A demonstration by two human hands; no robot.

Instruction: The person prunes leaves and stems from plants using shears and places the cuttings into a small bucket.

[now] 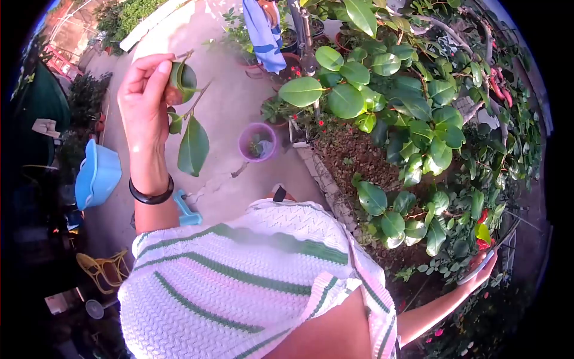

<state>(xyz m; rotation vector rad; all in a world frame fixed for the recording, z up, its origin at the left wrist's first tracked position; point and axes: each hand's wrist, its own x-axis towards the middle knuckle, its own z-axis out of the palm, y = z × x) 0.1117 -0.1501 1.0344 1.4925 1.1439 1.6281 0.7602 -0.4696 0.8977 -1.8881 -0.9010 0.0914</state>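
My left hand (146,99) is raised at the upper left, its thumb and fingers pinched on a leafy twig (194,107). Several green leaves hang from the twig, one large leaf (194,146) pointing down. Out at the lower right, my right hand (480,272) is wrapped round a thin, flat, pale object (476,267) that I see mostly from its edge. Beside that hand are red flowers and leaves of the bush (439,128). A black bracelet (150,192) circles my left wrist.
A purple pot (258,142) stands on the paved ground ahead. To the left are a blue basin (97,175), a small blue stool (188,209) and a yellow chair (106,270). A blue cloth (263,37) hangs by a pole. Brick edging (323,176) borders the soil bed.
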